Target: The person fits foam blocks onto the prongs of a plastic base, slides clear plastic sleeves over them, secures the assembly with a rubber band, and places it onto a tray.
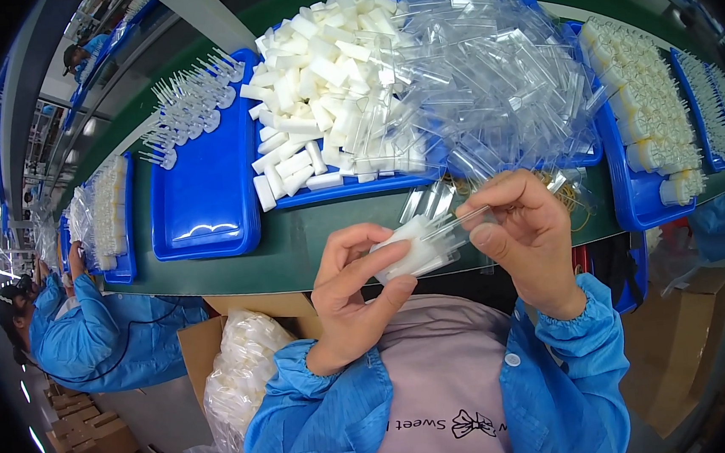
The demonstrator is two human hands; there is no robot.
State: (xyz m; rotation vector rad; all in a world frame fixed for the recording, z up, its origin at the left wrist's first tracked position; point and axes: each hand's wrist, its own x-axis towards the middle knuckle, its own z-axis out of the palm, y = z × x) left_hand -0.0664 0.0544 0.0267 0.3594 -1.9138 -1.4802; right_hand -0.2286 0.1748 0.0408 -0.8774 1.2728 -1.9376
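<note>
My left hand is closed around a bundle of white plastic pieces, whose transparent ends point right. Thumb and fingers of my right hand pinch a thin transparent plastic strip at the bundle's right end. Whether that strip is joined to one of the white pieces I cannot tell. Just beyond my hands, a heap of white plastic blocks fills the left of a blue tray. Many transparent plastic sleeves are piled to the right of the blocks.
Left of the heap stands a blue tray with white stemmed parts at its far side. Bundled white pieces fill a tray at right. Rubber bands lie near my right hand. A co-worker in blue sits at left.
</note>
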